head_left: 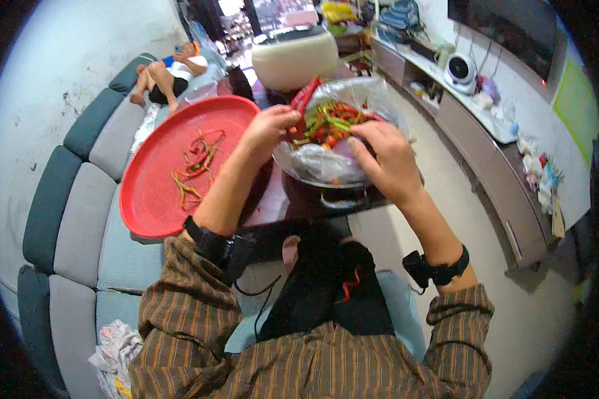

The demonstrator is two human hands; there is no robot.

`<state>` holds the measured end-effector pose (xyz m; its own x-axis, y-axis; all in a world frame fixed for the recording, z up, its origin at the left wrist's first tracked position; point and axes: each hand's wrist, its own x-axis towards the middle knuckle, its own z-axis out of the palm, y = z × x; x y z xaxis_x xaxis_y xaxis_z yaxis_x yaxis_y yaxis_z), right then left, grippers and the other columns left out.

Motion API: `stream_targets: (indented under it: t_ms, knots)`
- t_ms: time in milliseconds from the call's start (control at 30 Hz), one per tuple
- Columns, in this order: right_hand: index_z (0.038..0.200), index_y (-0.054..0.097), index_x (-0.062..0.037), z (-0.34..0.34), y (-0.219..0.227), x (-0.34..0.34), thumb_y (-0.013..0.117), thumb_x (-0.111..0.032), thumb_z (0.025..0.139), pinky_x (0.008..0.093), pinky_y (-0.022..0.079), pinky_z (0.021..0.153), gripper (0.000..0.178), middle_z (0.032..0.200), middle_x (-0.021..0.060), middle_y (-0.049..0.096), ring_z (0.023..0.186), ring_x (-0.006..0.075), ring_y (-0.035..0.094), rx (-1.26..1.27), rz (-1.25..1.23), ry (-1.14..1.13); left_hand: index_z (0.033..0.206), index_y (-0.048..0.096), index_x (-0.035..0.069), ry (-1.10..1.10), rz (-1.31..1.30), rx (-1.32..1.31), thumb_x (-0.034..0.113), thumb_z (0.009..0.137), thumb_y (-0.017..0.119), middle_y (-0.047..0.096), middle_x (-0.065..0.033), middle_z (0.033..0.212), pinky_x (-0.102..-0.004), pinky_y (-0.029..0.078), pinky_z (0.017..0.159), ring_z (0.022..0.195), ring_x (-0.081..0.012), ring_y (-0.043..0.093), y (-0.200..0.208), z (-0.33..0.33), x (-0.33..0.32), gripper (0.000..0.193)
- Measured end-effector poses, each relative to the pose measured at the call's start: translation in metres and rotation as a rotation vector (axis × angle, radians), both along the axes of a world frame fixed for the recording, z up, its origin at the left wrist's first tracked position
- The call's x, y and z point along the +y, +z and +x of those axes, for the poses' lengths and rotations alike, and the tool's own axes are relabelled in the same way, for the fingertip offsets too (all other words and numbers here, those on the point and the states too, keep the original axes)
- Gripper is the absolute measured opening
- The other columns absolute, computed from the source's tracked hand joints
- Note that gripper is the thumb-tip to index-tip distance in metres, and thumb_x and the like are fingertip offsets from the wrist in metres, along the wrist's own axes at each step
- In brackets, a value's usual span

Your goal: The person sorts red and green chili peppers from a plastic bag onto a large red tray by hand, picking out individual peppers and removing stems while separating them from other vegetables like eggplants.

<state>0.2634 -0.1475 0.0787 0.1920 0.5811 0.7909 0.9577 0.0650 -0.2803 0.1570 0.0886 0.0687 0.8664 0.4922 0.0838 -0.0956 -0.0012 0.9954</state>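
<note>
A metal pot (344, 201) with a side handle stands on the dark table, lined with a clear plastic bag (323, 166). Inside the bag lies a heap of red and green chili peppers (336, 120). Over the heap's left edge, my left hand (271, 130) has its fingers drawn together beside a shiny red thing (305, 98); what they hold is too small to tell. My right hand (385, 158) reaches over the right side, thumb and fingers bent inward at the peppers, their grip partly hidden. A round red mesh tray (146, 176) to the left carries several thin chilies (196, 163).
Behind the pot sits a large cream-coloured appliance (293, 60). Another person (173, 73) reclines on the grey sofa (80, 219) at the left. A long cabinet (486, 166) runs along the right wall. One red chili strip (351, 282) lies on my dark trousers.
</note>
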Motion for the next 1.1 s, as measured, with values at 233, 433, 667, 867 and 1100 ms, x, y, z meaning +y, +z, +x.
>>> stream_targets:
  t_ms: [233, 433, 667, 867, 1100]
  knots:
    - [0.080, 0.060, -0.0042, -0.058, -0.060, -0.054, 0.062, -0.013, 0.073, 0.0364, 0.045, 0.068, 0.011, 0.077, 0.0120, 0.058, 0.072, 0.0295, 0.055, 0.250, -0.104, 0.233, 0.107, 0.055, 0.004, 0.043, 0.095, 0.010, 0.023, 0.088, 0.053, 0.061, -0.0054, 0.105, -0.0298, 0.043, 0.083, 0.090, -0.0146, 0.057, 0.007, -0.020, -0.009, 0.027]
    - [0.089, 0.061, -0.0062, -0.084, -0.241, -0.088, 0.061, -0.017, 0.070, 0.0469, 0.041, 0.077, 0.022, 0.094, 0.0107, 0.057, 0.098, 0.0331, 0.049, -0.178, -0.679, 0.117, 0.110, 0.055, 0.004, -0.028, 0.138, -0.028, 0.023, 0.088, 0.053, 0.062, -0.0041, 0.103, -0.0275, 0.044, 0.081, 0.087, -0.0128, 0.058, 0.015, -0.009, -0.022, 0.029]
    - [0.072, 0.063, -0.0058, -0.077, -0.207, -0.081, 0.058, -0.021, 0.072, 0.0436, 0.044, 0.071, 0.016, 0.081, 0.0129, 0.059, 0.086, 0.0312, 0.054, -0.081, -0.895, 0.214, 0.103, 0.055, 0.000, 0.004, 0.159, -0.143, 0.020, 0.088, 0.053, 0.063, -0.0096, 0.094, -0.0292, 0.044, 0.079, 0.085, -0.0152, 0.058, 0.033, -0.018, -0.027, 0.025]
    - [0.072, 0.063, -0.0028, -0.050, -0.062, -0.094, 0.060, -0.026, 0.077, 0.0380, 0.046, 0.068, 0.024, 0.067, 0.0127, 0.059, 0.066, 0.0280, 0.058, 0.176, -0.642, 0.245, 0.099, 0.055, 0.003, -0.087, -0.003, -0.263, 0.023, 0.088, 0.053, 0.063, -0.0095, 0.091, -0.0323, 0.045, 0.071, 0.080, -0.0179, 0.059, 0.038, -0.019, -0.015, 0.023]
    - [0.084, 0.065, 0.0002, -0.061, 0.066, -0.044, 0.059, -0.024, 0.084, 0.0238, 0.044, 0.056, 0.025, 0.068, 0.0035, 0.061, 0.062, 0.0076, 0.056, 0.783, -0.349, 0.504, 0.099, 0.053, 0.003, -0.045, -0.262, -0.320, 0.017, 0.088, 0.054, 0.062, -0.0094, 0.087, -0.0309, 0.049, 0.072, 0.079, -0.0189, 0.060, 0.017, -0.022, 0.005, 0.018]
